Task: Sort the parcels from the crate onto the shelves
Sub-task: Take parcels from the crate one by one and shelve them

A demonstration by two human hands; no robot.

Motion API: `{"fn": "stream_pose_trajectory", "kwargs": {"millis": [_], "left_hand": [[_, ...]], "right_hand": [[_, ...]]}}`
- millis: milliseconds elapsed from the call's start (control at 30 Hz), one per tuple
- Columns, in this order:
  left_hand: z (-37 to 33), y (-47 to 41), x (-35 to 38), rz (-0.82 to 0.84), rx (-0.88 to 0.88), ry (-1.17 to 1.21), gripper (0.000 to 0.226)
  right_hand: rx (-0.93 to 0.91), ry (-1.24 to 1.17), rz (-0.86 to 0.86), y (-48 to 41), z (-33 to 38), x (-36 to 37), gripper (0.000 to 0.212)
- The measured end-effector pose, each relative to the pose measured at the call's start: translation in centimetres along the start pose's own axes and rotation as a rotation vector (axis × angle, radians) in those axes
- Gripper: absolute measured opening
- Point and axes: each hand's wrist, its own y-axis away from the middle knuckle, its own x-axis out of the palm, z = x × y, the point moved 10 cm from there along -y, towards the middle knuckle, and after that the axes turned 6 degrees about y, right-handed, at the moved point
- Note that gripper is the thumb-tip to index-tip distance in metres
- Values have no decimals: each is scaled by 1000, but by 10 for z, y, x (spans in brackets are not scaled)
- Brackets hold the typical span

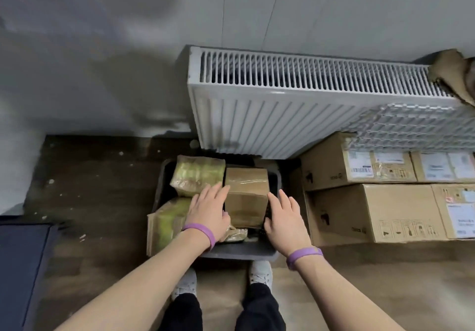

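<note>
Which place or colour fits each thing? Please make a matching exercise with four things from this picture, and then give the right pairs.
Things:
1. brown parcel
2. radiator
3. left wristband
4. stacked cartons

Place or colour:
A. purple
B. right of the crate
C. between left hand and right hand
D. white, behind the crate

Pairs: 1-C, 2-D, 3-A, 4-B.
</note>
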Motion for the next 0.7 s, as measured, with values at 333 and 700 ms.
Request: {"fn": "stream_pose_trajectory", "kwargs": {"millis": [333, 700], "left_hand": [[44, -141, 159, 69, -55, 5, 67], [56, -153, 198, -46, -115, -1, 65]], "right_hand": [[41, -52, 132, -127, -61, 155, 71], [-27, -280, 48, -153, -76, 187, 64]]}}
